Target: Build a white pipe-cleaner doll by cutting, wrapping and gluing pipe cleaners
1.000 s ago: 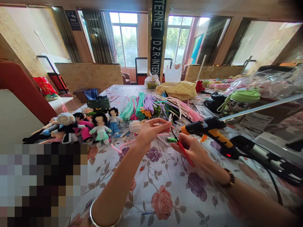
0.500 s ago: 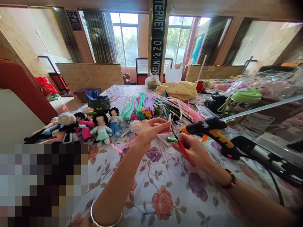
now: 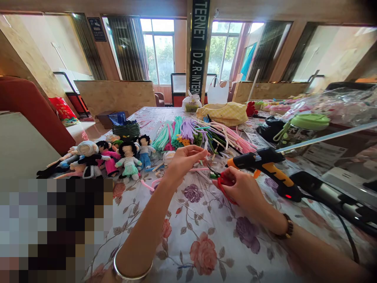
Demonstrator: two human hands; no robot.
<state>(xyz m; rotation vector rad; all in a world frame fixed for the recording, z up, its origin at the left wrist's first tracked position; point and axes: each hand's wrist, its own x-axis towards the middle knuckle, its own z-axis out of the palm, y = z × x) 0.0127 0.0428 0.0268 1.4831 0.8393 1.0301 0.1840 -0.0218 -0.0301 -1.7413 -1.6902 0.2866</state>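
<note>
My left hand [image 3: 183,162] pinches a short white piece of chenille stem [image 3: 206,146] between thumb and fingertips. To its right, my right hand [image 3: 246,192] is closed round the red handles of a pair of scissors [image 3: 225,184]. The dark blades point up and left, parted, just below the white piece; whether they touch it I cannot tell. Beyond both hands lies a heap of coloured chenille stems [image 3: 188,129]. A bent pink stem [image 3: 147,185] rests on the flowered tablecloth [image 3: 188,220], left of my left hand.
An orange and black glue gun [image 3: 266,163] with a long clear stick stands close beyond my right hand, its cable trailing right. Several small dolls [image 3: 129,159] sit at the left. Farther back are a yellow checked pouch [image 3: 225,113] and a green-lidded jar [image 3: 309,122].
The scissors have turned in my right hand, and their blades now stand apart. My left hand has shifted slightly left with the white piece. The whole view has moved a little.
</note>
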